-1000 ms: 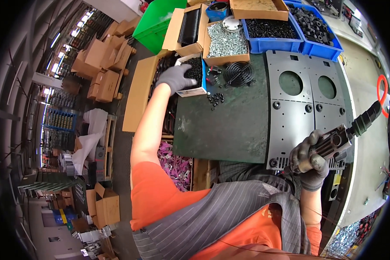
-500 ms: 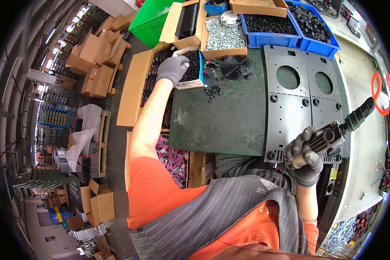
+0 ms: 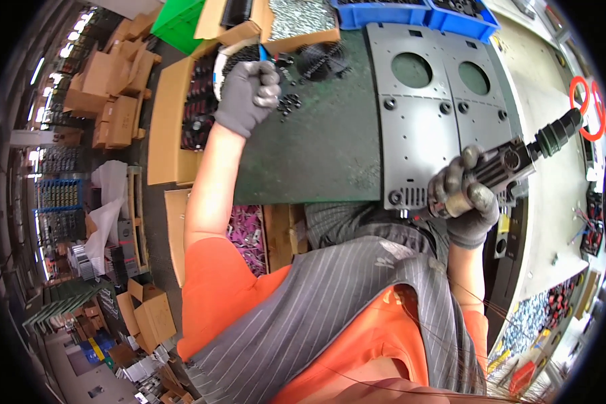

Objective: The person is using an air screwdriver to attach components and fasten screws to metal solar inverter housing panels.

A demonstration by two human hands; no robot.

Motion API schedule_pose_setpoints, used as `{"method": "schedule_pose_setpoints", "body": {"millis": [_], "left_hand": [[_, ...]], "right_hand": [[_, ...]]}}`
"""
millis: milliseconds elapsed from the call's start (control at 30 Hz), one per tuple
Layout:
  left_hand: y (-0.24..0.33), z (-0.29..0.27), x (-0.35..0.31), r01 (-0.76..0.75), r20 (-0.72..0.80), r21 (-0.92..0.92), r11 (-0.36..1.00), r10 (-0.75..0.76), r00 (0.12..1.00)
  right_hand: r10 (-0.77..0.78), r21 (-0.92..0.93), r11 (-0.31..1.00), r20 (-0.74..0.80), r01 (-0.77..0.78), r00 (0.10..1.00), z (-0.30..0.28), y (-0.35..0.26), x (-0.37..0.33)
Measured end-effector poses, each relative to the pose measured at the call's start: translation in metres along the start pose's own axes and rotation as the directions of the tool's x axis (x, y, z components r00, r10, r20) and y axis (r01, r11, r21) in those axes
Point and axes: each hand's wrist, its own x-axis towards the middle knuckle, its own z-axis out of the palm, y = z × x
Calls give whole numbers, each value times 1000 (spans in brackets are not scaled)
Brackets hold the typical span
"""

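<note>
- Box of brown cardboard, open-flapped point(image 3: 168, 124), is seen at far left; dark, glossy parts are contained in it.
- White-and-blue rectangular carton point(image 3: 219, 73): small black pieces point(image 3: 239, 58) are held inside; its near part is hidden by the left hand.
- Left hand, grey-gloved point(image 3: 246, 97): the fingers are curled closed, thumb side turned right; whether a piece is enclosed cannot be told.
- Loose small black fittings point(image 3: 289, 104) are scattered on the dark green tabletop point(image 3: 303, 161), just right of the left hand; beyond them a round black wire grille point(image 3: 322, 62) is laid.
- Two long grey sheet-metal panels, left point(image 3: 411, 135) and right point(image 3: 481, 128), are placed side by side, long axes running away from the body. Each is pierced by a large round hole; black ring-shaped bushings point(image 3: 389, 104) are seated on them. From the left hand they are reached rightward across bare tabletop, well apart; the right hand is nearer, overlapping their near end in view.
- Right hand, grey-gloved point(image 3: 463, 192): a dark cylindrical power tool point(image 3: 505, 168) is gripped, fingers wrapped round it. Its long axis is slanted from lower left to upper right, oblique to the panels; contact with them cannot be judged.
</note>
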Motion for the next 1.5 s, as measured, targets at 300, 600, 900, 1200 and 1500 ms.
{"method": "schedule_pose_setpoints", "body": {"millis": [300, 600, 900, 1200, 1500], "left_hand": [[-155, 109, -20, 348, 203, -38, 937, -334, 921], [-189, 107, -14, 158, 322, 88, 984, -178, 930], [-185, 118, -23, 62, 203, 271, 961, -119, 972], [-203, 123, -19, 578, 658, -481, 659, -165, 735], [-208, 131, -24, 598, 660, -497, 629, -174, 731]], "right_hand": [[-204, -127, 966, 154, 224, 967, 20, -37, 18], [-334, -196, 894, 310, 403, 890, 26, -46, 34], [-349, -222, 886, 260, 408, 900, 29, -37, 37], [-415, -231, 848, 269, 476, 869, 31, -30, 39], [-460, -172, 842, 268, 512, 847, 20, -32, 29]]}}
